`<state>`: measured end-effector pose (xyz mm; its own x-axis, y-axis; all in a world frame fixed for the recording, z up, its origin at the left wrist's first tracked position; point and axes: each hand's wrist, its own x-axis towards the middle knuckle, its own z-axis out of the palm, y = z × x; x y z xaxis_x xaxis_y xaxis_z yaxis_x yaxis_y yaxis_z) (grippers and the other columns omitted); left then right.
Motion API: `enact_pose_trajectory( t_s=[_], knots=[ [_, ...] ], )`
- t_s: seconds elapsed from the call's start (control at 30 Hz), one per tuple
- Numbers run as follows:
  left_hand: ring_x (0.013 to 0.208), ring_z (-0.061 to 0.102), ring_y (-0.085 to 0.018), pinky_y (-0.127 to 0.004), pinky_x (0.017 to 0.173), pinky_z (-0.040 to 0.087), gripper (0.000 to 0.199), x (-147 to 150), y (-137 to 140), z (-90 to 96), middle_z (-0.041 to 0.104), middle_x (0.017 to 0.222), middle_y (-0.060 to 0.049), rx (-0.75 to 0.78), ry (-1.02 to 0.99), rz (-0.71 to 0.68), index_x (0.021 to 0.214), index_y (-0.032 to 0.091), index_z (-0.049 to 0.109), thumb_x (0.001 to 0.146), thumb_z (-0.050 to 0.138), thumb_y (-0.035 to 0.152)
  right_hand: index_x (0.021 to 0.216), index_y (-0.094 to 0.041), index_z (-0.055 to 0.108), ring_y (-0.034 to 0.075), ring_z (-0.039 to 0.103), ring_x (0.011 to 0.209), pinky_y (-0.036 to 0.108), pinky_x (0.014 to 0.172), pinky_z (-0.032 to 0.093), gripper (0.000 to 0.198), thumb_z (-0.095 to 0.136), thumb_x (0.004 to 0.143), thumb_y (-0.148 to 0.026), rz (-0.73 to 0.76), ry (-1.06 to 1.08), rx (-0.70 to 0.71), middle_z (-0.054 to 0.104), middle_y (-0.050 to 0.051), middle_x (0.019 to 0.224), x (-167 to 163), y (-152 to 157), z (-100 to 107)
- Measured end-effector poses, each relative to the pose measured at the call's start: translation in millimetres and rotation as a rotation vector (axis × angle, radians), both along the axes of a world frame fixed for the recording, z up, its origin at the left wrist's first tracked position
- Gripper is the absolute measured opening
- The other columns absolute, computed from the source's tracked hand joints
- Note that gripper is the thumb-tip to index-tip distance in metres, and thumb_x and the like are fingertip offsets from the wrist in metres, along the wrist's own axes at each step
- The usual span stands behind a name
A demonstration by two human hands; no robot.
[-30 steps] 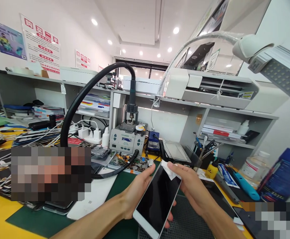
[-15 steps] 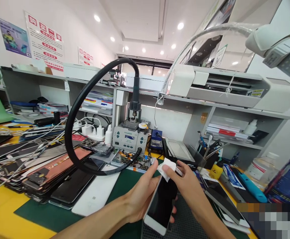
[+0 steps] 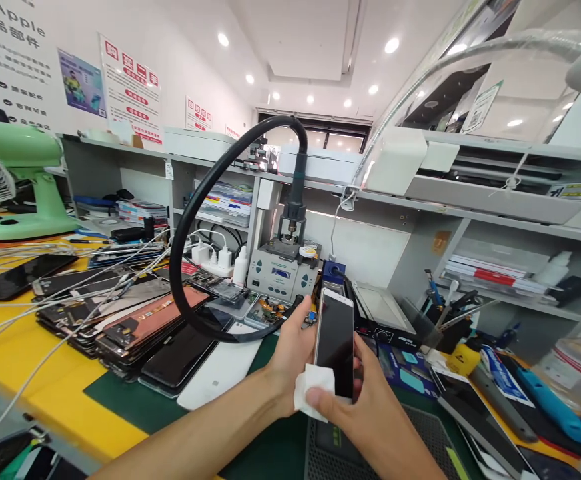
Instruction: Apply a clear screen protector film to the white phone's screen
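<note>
A white-framed smartphone (image 3: 338,333) with a dark screen is held up over the bench, its screen facing me. My left hand (image 3: 290,367) grips it along the left edge, thumb pointing up beside the frame. The fingers behind the phone are hidden. My right hand (image 3: 358,400) presses a white tissue (image 3: 315,390) with its thumb against the lower left part of the phone, covering that corner. Its other fingers reach round the phone's right edge. Below lies a dark perforated mat (image 3: 420,433) on a green work mat (image 3: 265,440).
Stacked phone parts (image 3: 125,333) and white cables lie on the left, near a green fan (image 3: 25,173). A hot air station (image 3: 283,273) with a looping black hose (image 3: 183,240) stands ahead. At right are a tool holder (image 3: 445,320), a turquoise-handled tool (image 3: 550,400) and more phones (image 3: 470,400).
My right thumb and the tissue have slid from the phone's top end down to its lower end. The phone is raised and more upright. The camera view has swung left.
</note>
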<state>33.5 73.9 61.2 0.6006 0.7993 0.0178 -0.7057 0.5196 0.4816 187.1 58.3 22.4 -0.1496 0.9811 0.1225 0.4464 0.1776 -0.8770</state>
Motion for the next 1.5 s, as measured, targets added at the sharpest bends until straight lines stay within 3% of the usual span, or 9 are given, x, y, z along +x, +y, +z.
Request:
enact_pose_trajectory(
  t_s=[0.27,0.43,0.53,0.63,0.77,0.9,1.03,1.23,1.5],
  knots=[
    [0.082,0.074,-0.033,-0.046,0.083,0.057,0.066,-2.3,5.4,3.6,0.076,0.090,-0.017,-0.104,0.015,0.051,0.111,0.007,0.070,0.098,0.040,0.064,0.161,-0.029,0.013,0.026,0.066,0.104,0.036,0.084,0.056,0.119,0.087,0.067,-0.037,0.028,0.051,-0.068,0.059,0.009,0.127,-1.3,-9.7,16.5],
    [0.080,0.076,-0.035,-0.050,0.081,0.060,0.054,-7.6,8.9,1.8,0.077,0.089,-0.018,-0.135,0.140,0.160,0.114,0.006,0.071,0.099,0.047,0.053,0.152,-0.029,0.035,0.020,0.066,0.090,0.029,0.073,0.055,0.103,0.090,0.066,-0.028,0.200,0.200,-0.082,0.065,0.002,0.107,7.5,-6.9,34.4],
    [0.080,0.076,-0.036,-0.054,0.081,0.061,0.050,-8.6,11.9,1.6,0.078,0.091,-0.019,-0.143,0.231,0.255,0.119,0.007,0.070,0.099,0.050,0.048,0.126,-0.022,0.062,0.016,0.065,0.081,0.026,0.070,0.052,0.069,0.092,0.063,-0.027,0.259,0.255,-0.141,0.068,-0.001,0.092,17.1,1.0,37.2],
    [0.082,0.077,-0.037,-0.057,0.081,0.061,0.051,-7.4,11.4,4.2,0.078,0.093,-0.020,-0.167,0.351,0.308,0.124,0.007,0.068,0.099,0.049,0.048,0.090,-0.014,0.074,0.014,0.065,0.065,0.024,0.062,0.053,0.036,0.090,0.064,-0.033,0.299,0.236,-0.289,0.069,0.000,0.073,26.5,8.5,37.2],
    [0.085,0.077,-0.039,-0.060,0.082,0.060,0.054,-5.5,8.0,9.3,0.078,0.095,-0.020,-0.186,0.421,0.346,0.132,0.006,0.064,0.102,0.043,0.045,0.075,-0.012,0.075,0.014,0.068,0.058,0.024,0.058,0.059,0.039,0.090,0.061,-0.046,0.373,0.278,-0.498,0.070,0.003,0.065,37.6,14.9,39.9],
    [0.083,0.077,-0.040,-0.062,0.077,0.061,0.050,-4.4,4.6,13.9,0.079,0.099,-0.020,-0.213,0.467,0.409,0.140,0.010,0.058,0.103,0.041,0.038,0.073,-0.012,0.074,0.014,0.070,0.059,0.024,0.058,0.062,0.042,0.092,0.057,-0.047,0.460,0.295,-0.530,0.072,0.004,0.069,49.4,19.8,47.6],
    [0.087,0.075,-0.046,-0.066,0.072,0.059,0.057,-1.6,0.4,17.8,0.076,0.106,-0.026,-0.256,0.502,0.396,0.141,0.008,0.058,0.102,0.040,0.045,0.079,-0.013,0.073,0.017,0.071,0.065,0.029,0.063,0.062,0.045,0.090,0.059,-0.050,0.342,0.177,-0.354,0.072,0.003,0.071,72.2,21.7,63.8],
    [0.096,0.073,-0.047,-0.063,0.078,0.061,0.057,5.0,-5.4,16.0,0.072,0.116,-0.029,-0.189,0.510,0.350,0.136,0.004,0.061,0.100,0.047,0.046,0.091,-0.014,0.068,0.014,0.068,0.073,0.027,0.072,0.057,0.019,0.070,0.091,-0.033,-0.090,-0.012,-0.104,0.069,0.000,0.077,143.7,22.0,83.4],
    [0.089,0.076,-0.043,-0.066,0.091,0.056,0.062,11.2,-7.0,2.2,0.073,0.116,-0.028,-0.192,0.458,0.201,0.134,0.001,0.060,0.098,0.052,0.051,0.122,-0.017,0.063,0.021,0.068,0.096,0.040,0.081,0.059,0.030,0.064,0.098,-0.035,-0.368,-0.379,-0.324,0.067,0.008,0.119,190.7,27.3,72.5]
  ],
)
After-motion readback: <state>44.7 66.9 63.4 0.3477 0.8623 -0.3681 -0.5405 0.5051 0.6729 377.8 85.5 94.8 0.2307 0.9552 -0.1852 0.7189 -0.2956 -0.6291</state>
